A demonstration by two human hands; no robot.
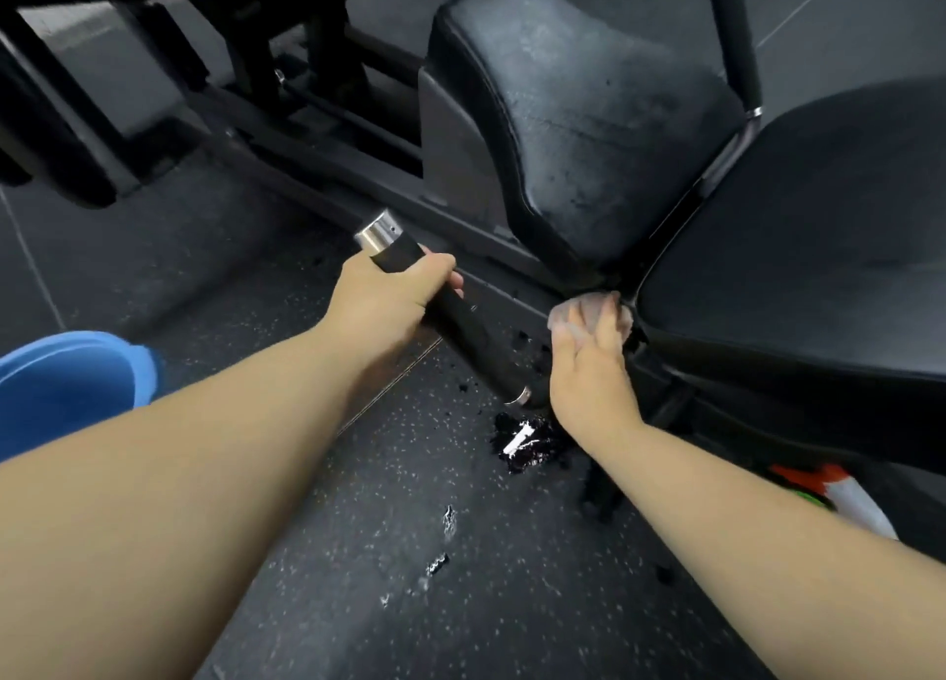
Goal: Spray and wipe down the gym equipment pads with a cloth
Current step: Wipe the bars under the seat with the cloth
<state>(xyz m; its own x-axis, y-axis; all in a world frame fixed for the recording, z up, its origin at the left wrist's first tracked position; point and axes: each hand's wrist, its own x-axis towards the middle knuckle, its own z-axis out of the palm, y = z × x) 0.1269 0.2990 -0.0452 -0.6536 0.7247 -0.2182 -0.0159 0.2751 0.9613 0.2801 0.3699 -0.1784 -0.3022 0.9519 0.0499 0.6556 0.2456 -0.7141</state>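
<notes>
Wiping step. Right hand (pixel 588 372), fingers flat, presses cloth (pixel 565 316) into gap between pads (pixel 588 116), middle right of frame. Left hand (pixel 389 295) clamped on handle (pixel 473 334). Next, likely: slide cloth across pad tops.

A single wide-angle camera is worn on the person's head. It faces forward and steeply down toward the floor (pixel 409 628), near enough that both forearms fill the lower frame. The left hand (pixel 389 300), gripping the handle (pixel 476 339), lies near centre, with the right hand (pixel 588 372) at 3 o'clock of it. The seat pad (pixel 588 126) occupies 1 o'clock. The edges appear bent, probably from lens distortion.
</notes>
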